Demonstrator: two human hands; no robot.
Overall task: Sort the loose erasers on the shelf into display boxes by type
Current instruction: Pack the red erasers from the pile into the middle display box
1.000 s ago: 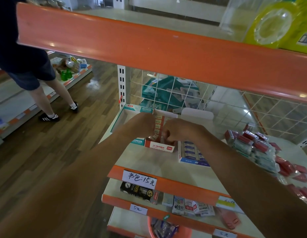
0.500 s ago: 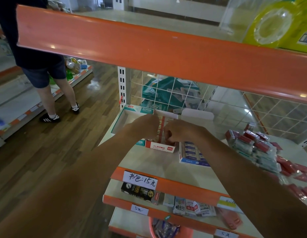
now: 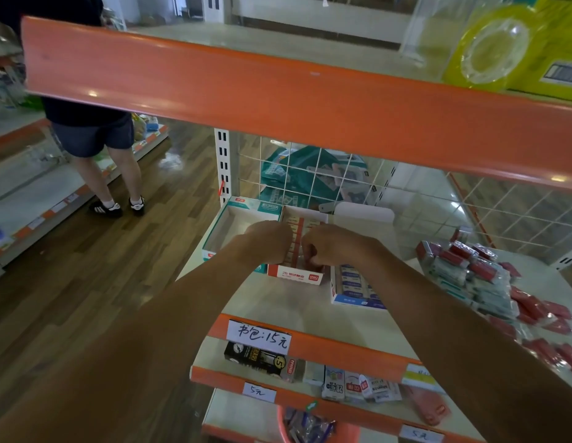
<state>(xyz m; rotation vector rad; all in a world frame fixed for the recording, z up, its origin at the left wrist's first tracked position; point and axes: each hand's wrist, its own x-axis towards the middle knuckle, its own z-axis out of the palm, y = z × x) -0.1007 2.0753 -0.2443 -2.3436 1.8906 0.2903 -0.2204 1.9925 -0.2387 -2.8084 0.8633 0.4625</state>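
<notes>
Grip, L: L hand [image 3: 271, 243] has fingers curled, back of hand toward cam. It sits over L edge of red-white display box [image 3: 299, 277]. Held item hidden, cannot tell.
Grip, R: R hand [image 3: 335, 246] is curled fist-like, knuckles down inside same box nr front wall. Contents of grip hidden, cannot tell.
Hand spacing: just beside each other w/ narrow gap.
Boxed erasers [image 3: 299, 230]: red/white sleeves packed in rows, visible btwn and behind hands.
Teal box [image 3: 246, 206]: directly L of red-white box, open top, white interior.
Blue box [image 3: 358, 287]: just R of red-white box, holds blue-label erasers.
Loose erasers [image 3: 470, 270]: pile of wrapped packs, red + grey, at R of shelf [image 3: 278, 302], apart from both hands.
Price tag [image 3: 259, 337]: handwritten, on orange front strip.
Bystander [image 3: 92, 135]: dark shorts, black sneakers, in aisle at L.
</notes>
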